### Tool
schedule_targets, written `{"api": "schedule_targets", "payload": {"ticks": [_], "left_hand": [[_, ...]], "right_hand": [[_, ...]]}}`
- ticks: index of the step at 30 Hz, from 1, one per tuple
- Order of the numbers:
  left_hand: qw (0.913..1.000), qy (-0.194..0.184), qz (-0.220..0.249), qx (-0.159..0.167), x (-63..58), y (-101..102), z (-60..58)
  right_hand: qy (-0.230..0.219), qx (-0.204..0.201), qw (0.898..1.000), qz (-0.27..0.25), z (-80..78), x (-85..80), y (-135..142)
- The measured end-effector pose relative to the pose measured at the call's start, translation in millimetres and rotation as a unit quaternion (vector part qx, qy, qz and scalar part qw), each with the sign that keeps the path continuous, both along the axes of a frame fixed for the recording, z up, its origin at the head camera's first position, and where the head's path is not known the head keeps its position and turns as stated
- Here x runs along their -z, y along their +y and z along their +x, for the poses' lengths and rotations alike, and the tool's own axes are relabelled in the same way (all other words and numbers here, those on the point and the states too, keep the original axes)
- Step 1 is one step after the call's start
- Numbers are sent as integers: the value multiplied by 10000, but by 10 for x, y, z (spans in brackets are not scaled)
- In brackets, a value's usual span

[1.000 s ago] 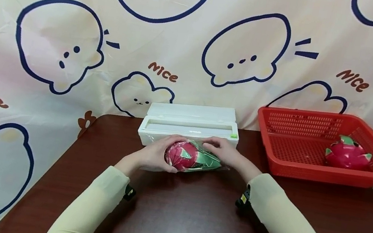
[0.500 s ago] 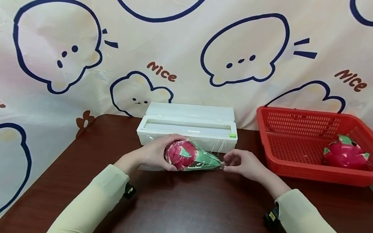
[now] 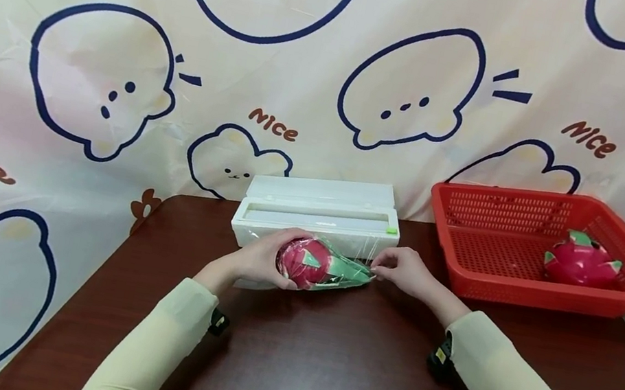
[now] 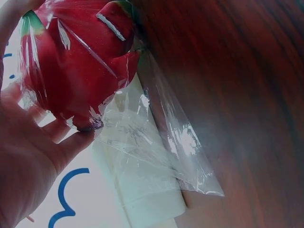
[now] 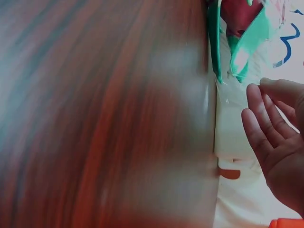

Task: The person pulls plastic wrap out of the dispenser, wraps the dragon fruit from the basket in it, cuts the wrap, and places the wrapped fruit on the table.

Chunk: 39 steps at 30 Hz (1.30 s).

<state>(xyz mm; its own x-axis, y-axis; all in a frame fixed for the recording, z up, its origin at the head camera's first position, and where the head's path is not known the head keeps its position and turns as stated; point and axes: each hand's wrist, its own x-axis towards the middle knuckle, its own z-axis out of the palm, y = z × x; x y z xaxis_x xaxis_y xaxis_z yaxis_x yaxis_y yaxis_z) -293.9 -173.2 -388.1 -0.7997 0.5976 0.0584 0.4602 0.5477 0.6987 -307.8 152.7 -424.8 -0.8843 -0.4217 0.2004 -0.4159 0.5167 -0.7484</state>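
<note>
In the head view my left hand [image 3: 258,259] grips a pink dragon fruit [image 3: 296,262] with green leaf tips, lying sideways over the table with its leafy end to the right. Clear cling film [image 4: 156,152] covers the fruit, and a loose flap sticks out past the fingers in the left wrist view. At the leafy tip, my right hand [image 3: 408,273] pinches the gathered film edge between thumb and forefinger. Its other fingers are loosely bent in the right wrist view. Behind the fruit stands a white cling film box [image 3: 314,223] with its lid raised.
A red plastic basket [image 3: 551,298] sits at the back right of the brown table [image 3: 306,375]. Inside it lies another dragon fruit [image 3: 582,265]. A patterned cloth [image 3: 374,59] hangs behind the table.
My right hand has left the film over the fruit's leafy side, moved right to beyond the tip, then slightly back left. The left hand keeps its hold on the fruit.
</note>
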Motion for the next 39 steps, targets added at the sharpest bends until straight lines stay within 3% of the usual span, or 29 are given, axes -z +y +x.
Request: {"api": "schedule_targets", "payload": {"ticks": [12, 22, 30, 39], "left_hand": [[9999, -15, -121, -66, -31, -1, -6], [9999, -83, -60, -86, -1, 0, -16], [9999, -142, -44, -28, -6, -9, -35], [9993, -331, -29, -143, -6, -19, -15]], "right_hand": [[152, 226, 9996, -93, -65, 37, -283], [272, -88, 9993, 225, -43, 42, -279], [-111, -424, 9981, -429, -39, -26, -248], [337, -318, 9989, -111, -63, 64, -337]]}}
